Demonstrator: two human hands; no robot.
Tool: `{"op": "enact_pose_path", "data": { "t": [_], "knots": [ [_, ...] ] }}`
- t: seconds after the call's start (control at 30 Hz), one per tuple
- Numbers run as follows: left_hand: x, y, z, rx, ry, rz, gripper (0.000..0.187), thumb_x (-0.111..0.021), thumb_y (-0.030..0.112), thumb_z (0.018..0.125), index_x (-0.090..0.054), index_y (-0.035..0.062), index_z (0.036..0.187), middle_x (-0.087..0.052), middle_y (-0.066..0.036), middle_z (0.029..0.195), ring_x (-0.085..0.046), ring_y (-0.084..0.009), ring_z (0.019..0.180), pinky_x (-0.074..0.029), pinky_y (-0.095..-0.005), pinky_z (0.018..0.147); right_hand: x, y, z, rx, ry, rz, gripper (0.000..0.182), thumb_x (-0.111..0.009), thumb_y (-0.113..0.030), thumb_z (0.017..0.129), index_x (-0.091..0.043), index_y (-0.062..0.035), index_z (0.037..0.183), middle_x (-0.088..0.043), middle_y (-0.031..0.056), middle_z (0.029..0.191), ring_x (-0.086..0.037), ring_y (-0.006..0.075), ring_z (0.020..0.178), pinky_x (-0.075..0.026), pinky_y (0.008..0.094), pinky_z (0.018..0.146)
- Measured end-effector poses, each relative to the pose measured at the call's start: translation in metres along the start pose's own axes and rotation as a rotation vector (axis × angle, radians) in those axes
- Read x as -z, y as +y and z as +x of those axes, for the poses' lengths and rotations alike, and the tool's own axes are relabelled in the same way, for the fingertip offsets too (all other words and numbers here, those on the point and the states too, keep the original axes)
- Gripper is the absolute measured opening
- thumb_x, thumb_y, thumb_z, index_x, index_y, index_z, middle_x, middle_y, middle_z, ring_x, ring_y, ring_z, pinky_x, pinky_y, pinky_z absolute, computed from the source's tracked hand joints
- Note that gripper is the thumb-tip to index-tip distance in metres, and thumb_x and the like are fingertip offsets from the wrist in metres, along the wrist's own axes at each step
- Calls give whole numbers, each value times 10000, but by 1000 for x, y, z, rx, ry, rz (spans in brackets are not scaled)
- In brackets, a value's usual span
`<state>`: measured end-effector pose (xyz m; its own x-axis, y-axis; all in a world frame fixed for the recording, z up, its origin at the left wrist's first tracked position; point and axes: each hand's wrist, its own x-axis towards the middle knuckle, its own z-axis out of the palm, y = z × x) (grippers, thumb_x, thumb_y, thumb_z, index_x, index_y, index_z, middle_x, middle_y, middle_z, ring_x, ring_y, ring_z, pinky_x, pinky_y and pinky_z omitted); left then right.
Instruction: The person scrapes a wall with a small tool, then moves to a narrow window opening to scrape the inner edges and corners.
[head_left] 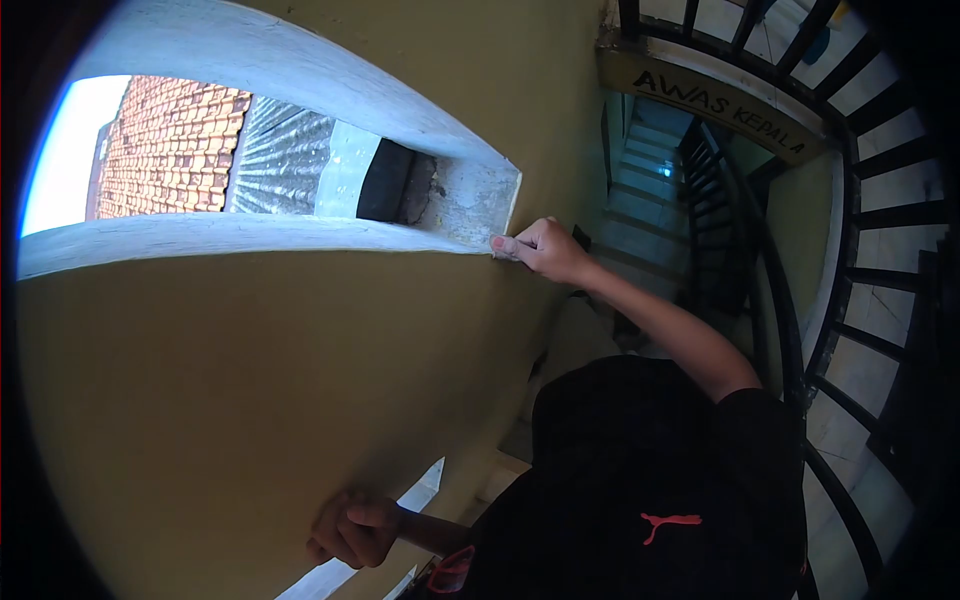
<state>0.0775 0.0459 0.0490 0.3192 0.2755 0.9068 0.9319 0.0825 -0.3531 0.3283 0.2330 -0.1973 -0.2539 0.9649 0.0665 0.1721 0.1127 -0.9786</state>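
My right hand (545, 250) reaches out to the lower inner corner of a wall opening (480, 190). Its fingers are curled and the thumb presses at the whitish edge; whatever lies between them is too small to make out. Lower left, my left hand (355, 530) is in shadow in front of the olive-yellow wall (250, 390), fingers curled in with the thumb over them. What it holds, if anything, is hidden. The hands are well apart.
Through the opening show orange roof tiles (180, 145) and a corrugated sheet (280, 150). Stairs (645, 200) with a dark railing (775, 290) run on the right, below a beam (715, 100) lettered "AWAS KEPALA". My black shirt (620, 450) fills the bottom.
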Motion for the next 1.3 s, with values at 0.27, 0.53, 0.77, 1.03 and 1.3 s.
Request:
{"op": "enact_pose_path", "data": {
  "t": [0.27, 0.53, 0.77, 1.03, 1.3],
  "knots": [
    [2, -2, -2, 7, -31, 29, 351, -495, 175, 852, -527, 99, 510, -578, -19, 591, -459, -187, 586, -347, -341, 715, -28, -29, -21, -403, -6, 548, 686, -498, -542, 1003, -479, -89, 489, -430, 18, 462, -393, 135, 392, -325, 307, 405],
    [0, 0, -1, -1, -23, 46, 351, -497, 169, 849, -523, 102, 506, -575, -15, 587, -452, -174, 624, -347, -325, 670, -30, -73, -39, -644, -203, 1163, 614, -437, -461, 1051, -418, -131, 534, -344, -22, 474, -281, 88, 387, -230, 257, 395],
    [1, -4, -3, -28, -5, 9, 354, -495, 164, 845, -514, 101, 498, -568, -15, 581, -446, -183, 609, -343, -333, 686, -52, -47, -38, -519, 5, 1097, 626, -560, -525, 982, -437, -122, 520, -394, -8, 474, -365, 98, 395, -264, 267, 398],
    [0, -6, -4, -27, 10, -13, 374, -495, 166, 842, -481, 103, 474, -560, -21, 578, -448, -185, 623, -349, -337, 693, -59, -47, -35, -663, 283, 1055, 605, -591, -510, 971, -462, -116, 531, -442, 13, 479, -381, 107, 388, -289, 276, 394],
    [5, -9, -3, -75, -27, -31, 402, -511, 165, 902, -545, 76, 511, -616, -50, 586, -514, -189, 528, -388, -348, 700, -51, -71, -24, -703, 345, 827, 604, -615, -534, 946, -515, -86, 554, -474, 14, 504, -429, 105, 426, -336, 271, 431]
  ]
}}
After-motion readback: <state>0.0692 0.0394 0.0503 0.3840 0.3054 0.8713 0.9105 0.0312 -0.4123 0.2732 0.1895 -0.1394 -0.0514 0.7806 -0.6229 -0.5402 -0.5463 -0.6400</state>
